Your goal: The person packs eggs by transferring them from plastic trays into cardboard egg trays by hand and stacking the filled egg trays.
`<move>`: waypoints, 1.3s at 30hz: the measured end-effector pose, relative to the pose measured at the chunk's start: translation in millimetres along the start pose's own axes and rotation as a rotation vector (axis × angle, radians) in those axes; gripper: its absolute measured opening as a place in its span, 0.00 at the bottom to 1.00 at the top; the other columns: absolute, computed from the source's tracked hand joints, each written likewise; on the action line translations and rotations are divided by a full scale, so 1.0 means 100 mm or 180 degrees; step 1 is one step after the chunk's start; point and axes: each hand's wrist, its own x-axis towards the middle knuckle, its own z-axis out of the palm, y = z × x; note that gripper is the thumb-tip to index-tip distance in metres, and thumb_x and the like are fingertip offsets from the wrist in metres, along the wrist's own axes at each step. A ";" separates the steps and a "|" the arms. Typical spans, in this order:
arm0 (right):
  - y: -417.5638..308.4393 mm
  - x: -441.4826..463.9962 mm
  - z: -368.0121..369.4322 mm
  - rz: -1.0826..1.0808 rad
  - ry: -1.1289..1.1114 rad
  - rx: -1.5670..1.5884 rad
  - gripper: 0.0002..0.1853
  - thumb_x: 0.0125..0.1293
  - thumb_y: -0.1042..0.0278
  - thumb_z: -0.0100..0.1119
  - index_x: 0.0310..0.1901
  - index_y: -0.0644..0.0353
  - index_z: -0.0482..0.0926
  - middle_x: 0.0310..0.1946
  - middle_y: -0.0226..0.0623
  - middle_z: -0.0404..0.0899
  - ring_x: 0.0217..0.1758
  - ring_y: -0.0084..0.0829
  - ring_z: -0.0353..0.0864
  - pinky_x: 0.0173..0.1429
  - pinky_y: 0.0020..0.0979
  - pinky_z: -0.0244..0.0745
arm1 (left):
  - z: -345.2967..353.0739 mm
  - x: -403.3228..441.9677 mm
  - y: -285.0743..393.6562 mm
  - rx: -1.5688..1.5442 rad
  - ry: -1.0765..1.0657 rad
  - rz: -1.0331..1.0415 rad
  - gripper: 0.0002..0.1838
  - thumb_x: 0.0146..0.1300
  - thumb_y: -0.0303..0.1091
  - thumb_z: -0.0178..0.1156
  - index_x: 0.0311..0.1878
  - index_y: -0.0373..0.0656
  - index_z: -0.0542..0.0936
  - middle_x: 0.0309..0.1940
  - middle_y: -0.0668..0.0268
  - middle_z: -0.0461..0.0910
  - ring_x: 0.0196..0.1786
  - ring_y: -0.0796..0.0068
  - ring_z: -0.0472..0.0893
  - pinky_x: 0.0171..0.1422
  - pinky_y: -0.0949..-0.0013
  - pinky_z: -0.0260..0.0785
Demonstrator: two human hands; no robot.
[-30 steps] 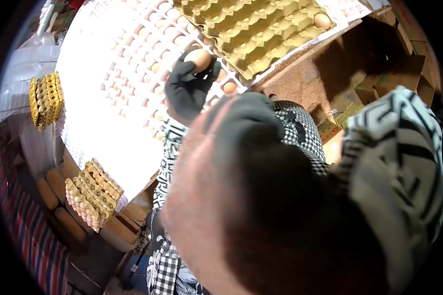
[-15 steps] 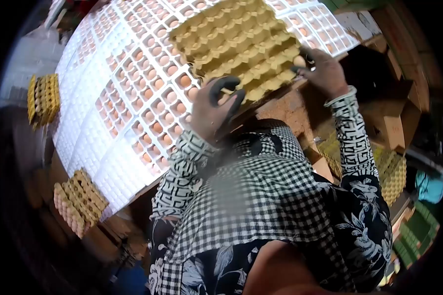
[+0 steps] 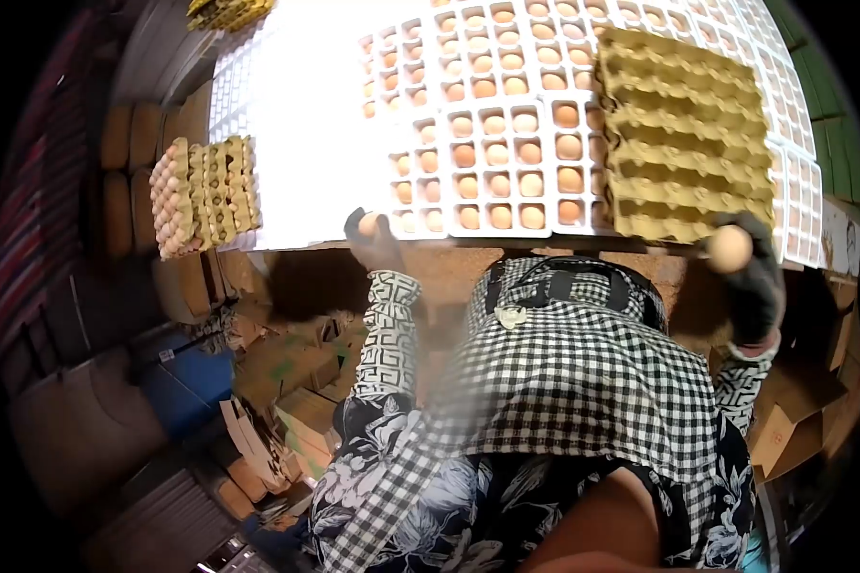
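Observation:
My left hand (image 3: 376, 246), in a dark-fingered glove, is closed around a brown egg (image 3: 368, 223) at the front edge of the table. Beside it are white plastic trays (image 3: 550, 172) with brown eggs in their square cells. An egg (image 3: 730, 249) is also gripped in my right hand (image 3: 757, 286), at the near right corner of a yellowish pulp egg tray (image 3: 683, 145). The pulp tray's visible cells hold no eggs, and it lies over part of the white trays. Glare hides the white trays left of the middle.
Stacked pulp trays with eggs (image 3: 205, 196) stand at the table's left end, with another yellow stack (image 3: 227, 13) behind. Cardboard boxes (image 3: 793, 420) lie below on the right, and flattened cardboard (image 3: 282, 368) and a blue container (image 3: 189, 382) below on the left.
The view has swung, so the table edge now runs level. My left hand has moved away from the pulp tray to the left. My right hand remains at the tray's corner with an egg.

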 end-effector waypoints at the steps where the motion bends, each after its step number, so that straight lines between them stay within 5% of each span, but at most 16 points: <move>1: 0.07 0.14 0.42 0.0153 -0.0318 0.0080 0.29 0.63 0.62 0.63 0.63 0.67 0.70 0.59 0.48 0.74 0.58 0.41 0.79 0.63 0.40 0.76 | -0.21 0.22 -0.30 0.0688 0.0184 0.0672 0.22 0.59 0.21 0.61 0.57 0.33 0.70 0.46 0.59 0.78 0.43 0.69 0.80 0.47 0.69 0.77; 4: 0.51 0.64 1.47 0.0893 -0.0860 -0.0314 0.28 0.61 0.64 0.66 0.61 0.64 0.73 0.56 0.44 0.77 0.55 0.38 0.81 0.60 0.38 0.79 | -0.44 0.42 -0.46 0.1813 -0.0328 0.1576 0.24 0.59 0.23 0.62 0.60 0.37 0.70 0.48 0.55 0.78 0.47 0.63 0.81 0.47 0.67 0.78; 6: 0.96 0.98 1.99 0.1066 -0.1050 -0.0720 0.26 0.62 0.65 0.66 0.60 0.62 0.73 0.52 0.41 0.79 0.52 0.34 0.82 0.56 0.35 0.80 | -0.43 0.30 -0.50 0.3104 -0.0922 0.1757 0.28 0.60 0.29 0.63 0.63 0.38 0.69 0.62 0.45 0.68 0.66 0.45 0.69 0.69 0.48 0.64; 11: 2.23 1.70 3.25 -0.0743 -0.1697 -0.2181 0.27 0.59 0.71 0.64 0.61 0.62 0.72 0.55 0.49 0.77 0.50 0.41 0.82 0.55 0.37 0.79 | -0.40 0.29 -0.76 0.1497 -0.0754 0.1443 0.33 0.62 0.33 0.59 0.71 0.41 0.64 0.69 0.52 0.64 0.72 0.44 0.59 0.75 0.44 0.52; 14: 2.97 2.05 3.57 -0.1795 -0.2153 -0.3403 0.30 0.55 0.67 0.64 0.62 0.60 0.72 0.56 0.48 0.76 0.57 0.46 0.77 0.62 0.43 0.73 | -0.45 0.30 -0.67 0.1923 -0.0850 0.1460 0.33 0.57 0.30 0.59 0.68 0.39 0.66 0.68 0.47 0.64 0.72 0.43 0.59 0.76 0.44 0.51; 17: 2.86 1.99 3.64 -0.1656 -0.2918 -0.4402 0.31 0.52 0.62 0.68 0.59 0.60 0.73 0.55 0.48 0.76 0.59 0.43 0.76 0.62 0.45 0.72 | -0.48 0.38 -0.76 0.1656 -0.0910 0.1826 0.36 0.53 0.31 0.61 0.68 0.34 0.66 0.66 0.46 0.66 0.67 0.44 0.66 0.71 0.49 0.59; 22: 2.22 1.47 2.84 -0.1502 -0.1203 -0.3175 0.26 0.55 0.60 0.67 0.57 0.52 0.76 0.56 0.45 0.74 0.60 0.47 0.73 0.62 0.45 0.70 | -0.52 0.54 -0.74 0.1378 -0.1003 0.1770 0.28 0.59 0.23 0.61 0.64 0.33 0.69 0.58 0.52 0.74 0.61 0.58 0.75 0.61 0.61 0.72; 26: 0.47 0.82 1.65 -0.1725 0.0086 -0.4998 0.39 0.43 0.55 0.77 0.61 0.51 0.76 0.62 0.47 0.70 0.67 0.50 0.65 0.65 0.53 0.64 | -0.17 0.49 -0.41 0.0632 -0.1605 0.1269 0.23 0.63 0.29 0.64 0.59 0.30 0.73 0.61 0.48 0.70 0.62 0.50 0.72 0.63 0.54 0.70; 27: 0.30 0.59 1.35 -0.1098 0.0319 -0.5705 0.41 0.41 0.54 0.77 0.62 0.50 0.75 0.63 0.49 0.68 0.69 0.52 0.63 0.66 0.57 0.61 | -0.04 0.55 -0.27 0.0918 -0.1971 0.2304 0.23 0.63 0.29 0.64 0.60 0.32 0.73 0.61 0.49 0.70 0.63 0.52 0.72 0.64 0.53 0.68; 30: 0.74 0.47 0.27 0.0062 0.0404 -0.6340 0.54 0.34 0.48 0.80 0.69 0.47 0.69 0.64 0.52 0.67 0.69 0.54 0.62 0.71 0.57 0.56 | 0.64 0.35 0.05 0.0310 -0.2871 0.1465 0.22 0.66 0.29 0.59 0.62 0.31 0.72 0.60 0.51 0.71 0.63 0.54 0.71 0.66 0.56 0.65; 31: 1.07 0.49 -0.05 -0.1088 0.0493 -0.6406 0.46 0.42 0.49 0.75 0.67 0.48 0.71 0.60 0.52 0.70 0.63 0.52 0.67 0.68 0.57 0.59 | 0.83 0.32 0.01 0.0071 -0.3023 0.1547 0.22 0.67 0.29 0.58 0.63 0.31 0.71 0.60 0.52 0.71 0.63 0.56 0.72 0.66 0.57 0.65; 33: 1.15 0.57 0.14 -0.0089 0.1841 -0.5803 0.28 0.59 0.58 0.60 0.64 0.43 0.74 0.61 0.43 0.72 0.63 0.48 0.71 0.69 0.58 0.61 | 1.34 0.15 0.07 -0.0100 -0.3546 0.1435 0.23 0.69 0.30 0.57 0.64 0.31 0.70 0.61 0.53 0.71 0.63 0.60 0.71 0.66 0.60 0.65; 34: 0.95 0.49 0.19 -0.0630 0.1141 -0.6570 0.24 0.64 0.63 0.55 0.63 0.38 0.74 0.62 0.36 0.72 0.66 0.46 0.70 0.71 0.59 0.60 | 1.51 0.04 0.24 0.0133 -0.3830 0.1276 0.24 0.70 0.31 0.57 0.66 0.31 0.68 0.61 0.54 0.70 0.63 0.62 0.71 0.67 0.61 0.65; 35: 0.99 0.50 0.00 -0.1663 0.1772 -0.6357 0.26 0.62 0.62 0.58 0.64 0.36 0.74 0.64 0.37 0.70 0.69 0.47 0.67 0.73 0.59 0.57 | 1.78 -0.09 0.29 -0.0175 -0.4081 0.0830 0.25 0.70 0.31 0.57 0.67 0.32 0.67 0.62 0.55 0.70 0.63 0.62 0.71 0.67 0.62 0.64; 37: 0.46 0.39 -0.01 -0.1615 0.2311 -0.6246 0.31 0.58 0.63 0.63 0.66 0.32 0.72 0.66 0.39 0.67 0.73 0.48 0.62 0.75 0.58 0.54 | 2.02 -0.46 0.61 -0.0247 -0.4249 0.0330 0.29 0.71 0.35 0.58 0.70 0.33 0.64 0.63 0.56 0.69 0.61 0.63 0.72 0.69 0.63 0.62; 39: -0.10 0.08 -0.25 -0.0387 0.2496 -0.6202 0.37 0.54 0.66 0.67 0.68 0.31 0.70 0.68 0.39 0.65 0.74 0.49 0.59 0.75 0.55 0.53 | 2.24 -0.70 0.62 -0.0372 -0.4233 -0.0430 0.30 0.71 0.43 0.57 0.70 0.36 0.64 0.59 0.59 0.70 0.57 0.67 0.73 0.62 0.63 0.67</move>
